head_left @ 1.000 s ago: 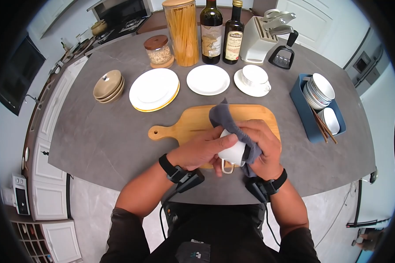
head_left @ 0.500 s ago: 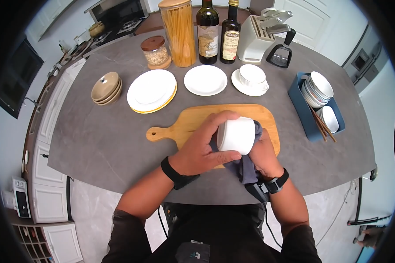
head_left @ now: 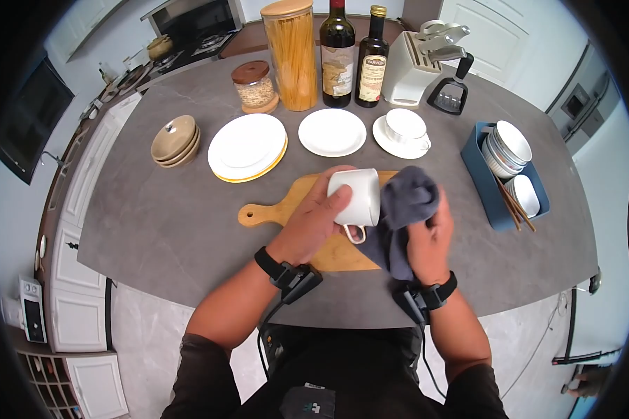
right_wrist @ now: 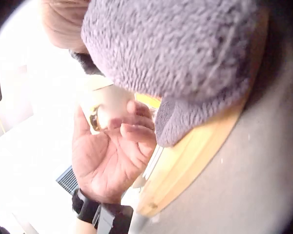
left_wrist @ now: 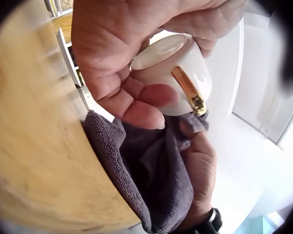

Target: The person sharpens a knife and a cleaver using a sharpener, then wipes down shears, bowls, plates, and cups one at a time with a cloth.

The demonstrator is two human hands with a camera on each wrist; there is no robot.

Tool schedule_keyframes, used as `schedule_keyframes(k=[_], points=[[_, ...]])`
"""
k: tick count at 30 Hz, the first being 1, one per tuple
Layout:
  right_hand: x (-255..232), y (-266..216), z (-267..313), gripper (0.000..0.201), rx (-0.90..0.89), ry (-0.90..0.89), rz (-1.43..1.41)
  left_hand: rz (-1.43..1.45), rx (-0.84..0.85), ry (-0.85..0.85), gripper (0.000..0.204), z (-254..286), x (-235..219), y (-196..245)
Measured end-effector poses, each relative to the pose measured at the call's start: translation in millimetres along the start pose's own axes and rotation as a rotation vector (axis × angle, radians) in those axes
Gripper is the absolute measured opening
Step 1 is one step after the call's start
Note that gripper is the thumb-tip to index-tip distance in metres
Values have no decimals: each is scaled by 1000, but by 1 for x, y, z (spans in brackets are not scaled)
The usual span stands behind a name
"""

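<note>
My left hand (head_left: 313, 222) grips a white mug (head_left: 360, 197) above the cutting board (head_left: 346, 257), thumb along its side. The mug lies tipped sideways, its handle pointing down toward me; gold shows on that handle in the left wrist view, where the fingers (left_wrist: 144, 114) curl beside the mug (left_wrist: 201, 73). Just to the right, my right hand (head_left: 432, 241) holds a bunched dark grey cloth (head_left: 411, 195), with one end hanging down. Close up in the right wrist view, the cloth (right_wrist: 171, 48) hides the right hand's fingertips.
Beyond the board stand stacked brown bowls (head_left: 176, 140), white plates (head_left: 247, 146), a small plate (head_left: 332, 133), and a cup on a saucer (head_left: 402, 143). A blue bin (head_left: 479, 178) with bowls and chopsticks is at right. Jars, bottles (head_left: 337, 66) and a knife block (head_left: 409, 70) line the back.
The mug has been turned in my left hand, its base no longer facing up at the camera. The cloth, earlier wrapped against the mug, has come away to the right with my right hand.
</note>
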State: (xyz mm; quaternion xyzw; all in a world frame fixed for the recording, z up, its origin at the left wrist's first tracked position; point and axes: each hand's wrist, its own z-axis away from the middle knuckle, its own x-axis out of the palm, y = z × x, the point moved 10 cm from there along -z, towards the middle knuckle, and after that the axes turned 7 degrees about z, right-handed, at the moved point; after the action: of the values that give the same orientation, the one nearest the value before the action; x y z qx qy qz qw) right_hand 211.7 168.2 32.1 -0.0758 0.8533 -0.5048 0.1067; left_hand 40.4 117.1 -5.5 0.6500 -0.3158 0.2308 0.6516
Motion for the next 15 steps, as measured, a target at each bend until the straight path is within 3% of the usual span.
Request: schedule_keyframes(k=[1, 3, 4, 5, 7, 9, 11, 13, 15], points=[[8, -15, 2, 46, -157, -114, 180, -141, -1, 50, 59, -1, -4, -3], [32, -27, 14, 48, -296, -302, 239, -280, -2, 109, 60, 1, -12, -5], [44, -29, 19, 49, -244, -416, 166, -303, 14, 100, 61, 1, -13, -4], [44, -28, 21, 49, -241, -418, 165, -326, 28, 88, 62, 1, -12, -4], [50, -6, 26, 50, 62, -521, -146, -395, 72, 61, 64, 3, -3, 4], [47, -1, 26, 52, 103, -465, -211, -465, 120, 41, 67, 4, 1, 7], [44, 15, 25, 50, 285, -404, -494, -653, 382, -97, 71, 8, 20, 19], [37, 17, 20, 47, 324, -324, -566, -767, 384, -101, 76, 12, 18, 21], [37, 23, 18, 44, 436, -344, -653, -1154, 475, -179, 75, 16, 35, 23]])
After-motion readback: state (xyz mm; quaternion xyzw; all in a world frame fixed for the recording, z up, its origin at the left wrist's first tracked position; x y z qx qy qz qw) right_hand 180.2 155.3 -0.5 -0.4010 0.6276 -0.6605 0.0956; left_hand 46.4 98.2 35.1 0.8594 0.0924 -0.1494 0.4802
